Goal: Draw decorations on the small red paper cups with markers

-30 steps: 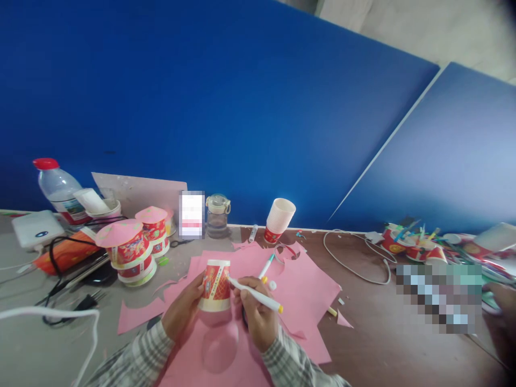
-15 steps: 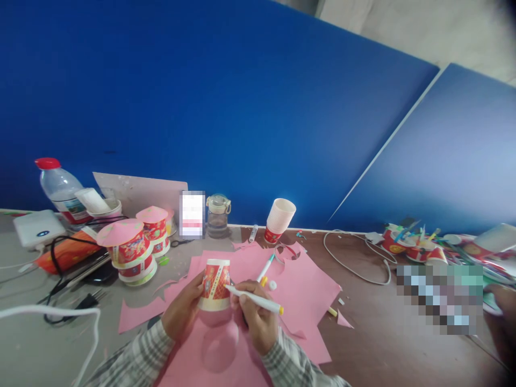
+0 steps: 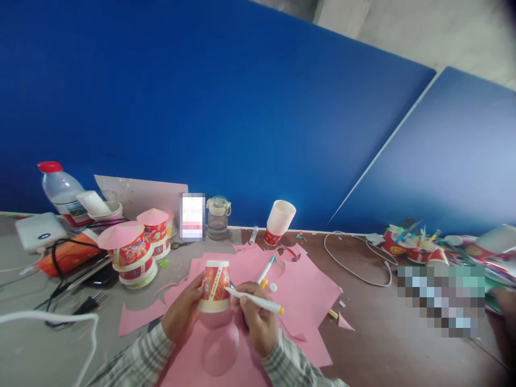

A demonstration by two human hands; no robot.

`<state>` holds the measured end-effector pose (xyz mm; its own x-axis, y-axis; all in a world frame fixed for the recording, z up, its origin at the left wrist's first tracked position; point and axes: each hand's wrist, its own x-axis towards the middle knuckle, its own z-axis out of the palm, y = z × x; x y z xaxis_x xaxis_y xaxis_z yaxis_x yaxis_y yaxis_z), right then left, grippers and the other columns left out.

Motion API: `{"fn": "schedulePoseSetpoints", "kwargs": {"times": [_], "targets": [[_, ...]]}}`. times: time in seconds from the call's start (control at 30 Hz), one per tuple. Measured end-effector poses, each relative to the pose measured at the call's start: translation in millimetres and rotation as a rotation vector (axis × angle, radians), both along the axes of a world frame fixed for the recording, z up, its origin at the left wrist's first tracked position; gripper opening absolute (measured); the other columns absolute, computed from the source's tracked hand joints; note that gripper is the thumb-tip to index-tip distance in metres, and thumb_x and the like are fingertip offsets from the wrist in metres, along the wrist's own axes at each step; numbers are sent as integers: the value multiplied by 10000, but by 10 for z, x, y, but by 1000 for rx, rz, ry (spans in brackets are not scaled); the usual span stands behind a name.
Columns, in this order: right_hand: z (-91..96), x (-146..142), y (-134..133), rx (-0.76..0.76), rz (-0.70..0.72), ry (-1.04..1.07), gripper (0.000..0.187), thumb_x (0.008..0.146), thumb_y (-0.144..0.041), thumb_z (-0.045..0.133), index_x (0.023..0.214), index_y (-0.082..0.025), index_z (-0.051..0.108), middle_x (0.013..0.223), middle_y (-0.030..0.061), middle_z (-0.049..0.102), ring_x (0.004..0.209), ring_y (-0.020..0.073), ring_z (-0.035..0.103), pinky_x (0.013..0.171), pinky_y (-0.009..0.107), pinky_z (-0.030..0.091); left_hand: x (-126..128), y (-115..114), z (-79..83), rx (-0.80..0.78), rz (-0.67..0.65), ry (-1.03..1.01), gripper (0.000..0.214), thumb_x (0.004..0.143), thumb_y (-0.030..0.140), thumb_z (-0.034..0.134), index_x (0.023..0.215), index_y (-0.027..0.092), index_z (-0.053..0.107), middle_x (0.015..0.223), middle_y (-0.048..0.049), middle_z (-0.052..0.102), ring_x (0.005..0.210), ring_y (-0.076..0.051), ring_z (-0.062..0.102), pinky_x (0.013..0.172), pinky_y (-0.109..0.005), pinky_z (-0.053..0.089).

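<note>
My left hand (image 3: 184, 307) is closed around the left side of a red and white printed paper cup (image 3: 215, 287), which is turned with its wide rim down over pink paper (image 3: 308, 290). Between the fingers of my right hand (image 3: 259, 322) is a white marker pen (image 3: 258, 302) with a yellow end. The pen's tip meets the cup's printed side, or nearly so; I cannot tell if it touches. Just beyond my right hand, a second marker (image 3: 266, 270) with a teal tip and a white cap (image 3: 273, 288) lie on the paper.
A stack of paper cups (image 3: 281, 217) and a water jar (image 3: 218, 217) stand by the blue partition (image 3: 242, 118). On the left are cup models with pink cone roofs (image 3: 121, 235), a bottle (image 3: 62, 193) and cables. Another person's hand (image 3: 502, 306) shows at the right edge.
The view has shifted slightly. The pen tip has moved a little to the left on the cup; both hands keep nearly the same place and hold.
</note>
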<state>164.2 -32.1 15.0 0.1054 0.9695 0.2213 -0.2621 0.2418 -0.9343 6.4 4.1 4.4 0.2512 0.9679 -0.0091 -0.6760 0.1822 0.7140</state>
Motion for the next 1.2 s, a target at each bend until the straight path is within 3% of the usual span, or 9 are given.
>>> {"fn": "schedulePoseSetpoints", "kwargs": {"times": [0.17, 0.4, 0.57, 0.8, 0.97, 1.2], "targets": [[16, 10, -21, -6, 93, -8, 170, 686, -327, 622, 703, -172, 689, 492, 14, 591, 411, 147, 507, 381, 219, 417, 4, -14, 27, 7, 11, -1, 420, 648, 147, 489, 1062, 137, 560, 908, -165, 688, 826, -353, 570, 691, -456, 445], [15, 26, 49, -74, 69, 55, 210, 712, -377, 604, 752, -177, 655, 516, 3, 601, 283, 88, 430, 270, 161, 322, -7, -11, 45, -12, 2, 28, 379, 629, 153, 505, 994, 128, 602, 905, -169, 686, 850, -361, 558, 704, -460, 441], [7, 38, 22, -66, 113, 50, 241, 681, -387, 639, 724, -152, 675, 509, 20, 603, 371, 122, 492, 308, 170, 362, -6, -7, 54, 1, -4, -3, 373, 645, 141, 474, 996, 124, 600, 882, -168, 690, 839, -359, 561, 693, -464, 442], [-38, 31, 67, -104, 93, 131, 223, 688, -385, 635, 756, -174, 650, 503, 1, 608, 287, 99, 455, 261, 165, 343, -8, -14, 46, 13, -15, 19, 378, 649, 140, 480, 1010, 125, 594, 908, -170, 685, 848, -362, 557, 701, -470, 440], [-69, 33, 52, -97, 133, 103, 235, 682, -378, 647, 743, -152, 670, 503, 16, 607, 379, 124, 503, 302, 163, 368, -8, -28, 79, 28, -23, 24, 376, 653, 142, 477, 1010, 128, 595, 920, -173, 681, 857, -369, 551, 647, -453, 458], [-114, 36, 117, -90, 91, 153, 199, 714, -359, 623, 792, -177, 641, 553, 9, 623, 334, 118, 492, 249, 165, 366, -15, -25, 72, 10, -41, 14, 384, 643, 129, 493, 1014, 128, 592, 940, -160, 676, 889, -354, 539, 721, -452, 435]]}}
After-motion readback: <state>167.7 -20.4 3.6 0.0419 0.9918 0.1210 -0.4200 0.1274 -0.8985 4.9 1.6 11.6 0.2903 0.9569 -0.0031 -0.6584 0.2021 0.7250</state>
